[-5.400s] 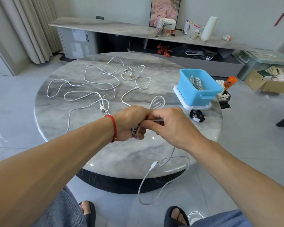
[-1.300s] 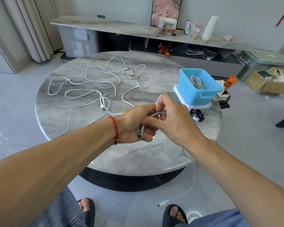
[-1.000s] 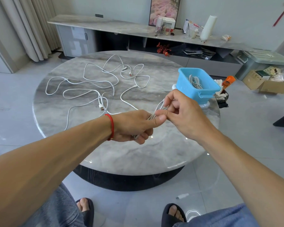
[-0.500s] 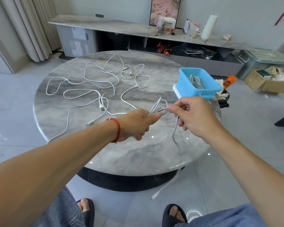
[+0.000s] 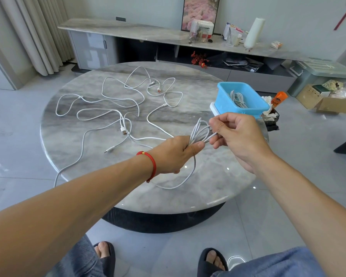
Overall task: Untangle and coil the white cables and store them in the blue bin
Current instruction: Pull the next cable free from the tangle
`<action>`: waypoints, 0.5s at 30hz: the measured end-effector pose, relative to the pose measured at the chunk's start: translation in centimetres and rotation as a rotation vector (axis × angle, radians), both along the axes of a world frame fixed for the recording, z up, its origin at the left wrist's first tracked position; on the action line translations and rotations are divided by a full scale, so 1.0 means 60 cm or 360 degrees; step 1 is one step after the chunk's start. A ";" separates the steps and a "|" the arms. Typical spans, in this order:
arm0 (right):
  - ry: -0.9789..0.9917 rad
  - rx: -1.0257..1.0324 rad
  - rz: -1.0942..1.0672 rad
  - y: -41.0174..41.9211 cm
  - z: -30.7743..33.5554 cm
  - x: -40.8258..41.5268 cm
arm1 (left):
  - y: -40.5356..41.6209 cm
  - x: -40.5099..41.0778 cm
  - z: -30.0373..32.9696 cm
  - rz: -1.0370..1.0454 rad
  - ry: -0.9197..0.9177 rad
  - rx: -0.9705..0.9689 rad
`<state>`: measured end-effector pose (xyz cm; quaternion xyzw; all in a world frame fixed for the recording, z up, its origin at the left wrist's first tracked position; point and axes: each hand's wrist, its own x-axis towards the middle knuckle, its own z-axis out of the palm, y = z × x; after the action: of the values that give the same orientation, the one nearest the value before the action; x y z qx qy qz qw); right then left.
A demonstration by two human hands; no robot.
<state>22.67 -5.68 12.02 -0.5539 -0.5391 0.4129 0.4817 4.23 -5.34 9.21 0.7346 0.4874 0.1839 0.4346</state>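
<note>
Both hands, left hand (image 5: 173, 154) and right hand (image 5: 235, 134), grip my half-wound cable (image 5: 200, 132); its trailing slack could snag, loosening the loops.

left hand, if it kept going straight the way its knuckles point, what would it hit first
Most likely the right hand: the left hand points up and right along the coiled cable that both hold. The blue bin lies beyond; depth is unclear.

White cables (image 5: 116, 108) sprawl on my grey-veined marble surface (image 5: 88, 148). The bin (image 5: 226, 100) far right is bright blue. A red cord bracelet (image 5: 151, 164) with one gold bead circles my left wrist.
</note>
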 end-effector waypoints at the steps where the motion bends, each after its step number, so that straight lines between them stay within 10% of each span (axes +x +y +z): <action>1: 0.0036 0.0000 0.0004 -0.001 0.001 0.001 | 0.000 0.001 0.000 -0.0011 -0.0084 -0.0035; 15: -0.0312 0.0119 -0.0247 0.000 0.006 0.008 | 0.000 0.013 -0.011 0.0038 -0.0710 -0.0698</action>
<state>23.13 -5.69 12.38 -0.6133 -0.5541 0.2979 0.4776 4.98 -5.32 8.57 0.5591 0.4165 0.2362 0.6768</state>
